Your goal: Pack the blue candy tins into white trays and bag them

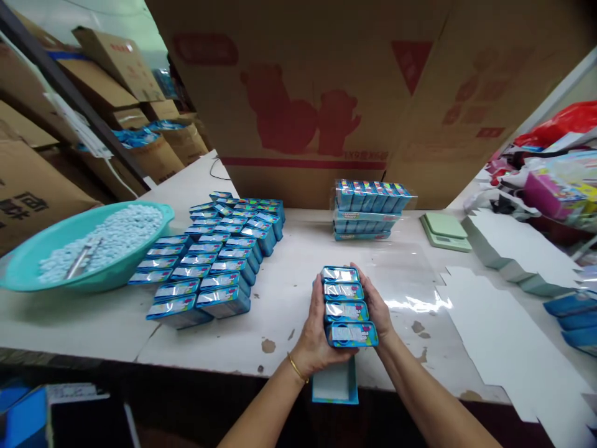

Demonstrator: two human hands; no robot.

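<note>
Your left grip (pixel 313 336) and right grip (pixel 377 308) held together four glossy blue rectangular packs (pixel 346 311) near the front edge of the white desk (pixel 289 292).

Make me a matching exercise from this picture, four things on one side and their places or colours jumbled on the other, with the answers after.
Things:
1. Basin
2. Scale
3. Four blue packs
4. Open blue tray

Places or colours:
A. Pale green, on the right part of the table
B. At the table's near edge, partly hidden by the packs and a hand
C. Turquoise, holding pale blue pellets
D. Between the left hand and the right hand

Pairs: 1-C, 2-A, 3-D, 4-B
</note>
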